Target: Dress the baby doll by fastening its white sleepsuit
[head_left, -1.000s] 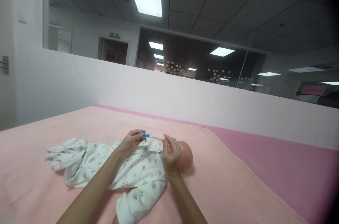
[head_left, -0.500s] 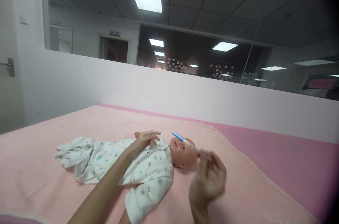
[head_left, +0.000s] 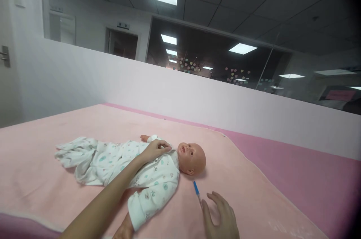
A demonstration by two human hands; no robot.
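Observation:
A baby doll (head_left: 191, 158) lies on its back on a pink mat (head_left: 254, 201), its head to the right. It wears a white printed sleepsuit (head_left: 152, 178). Across the doll's chest lies my left hand (head_left: 154, 150), its fingers curled together at the collar; whether they pinch cloth is hidden. Below the doll's head, a slim stick with a blue end (head_left: 196, 188) and a thin pale shaft rests on the mat. My right hand (head_left: 221, 214) is beside the shaft's lower end, thumb and fingers apart, thumb close to the stick.
A white low wall (head_left: 197, 99) with glass above it runs behind the padded surface. Darker pink padding (head_left: 296, 160) shows along the right and back. At the far left is a door with a metal handle (head_left: 5, 56).
My right hand has brought the stick down from over the doll's face to the mat below its head, and its fingers have parted. My left fingers have curled in at the collar.

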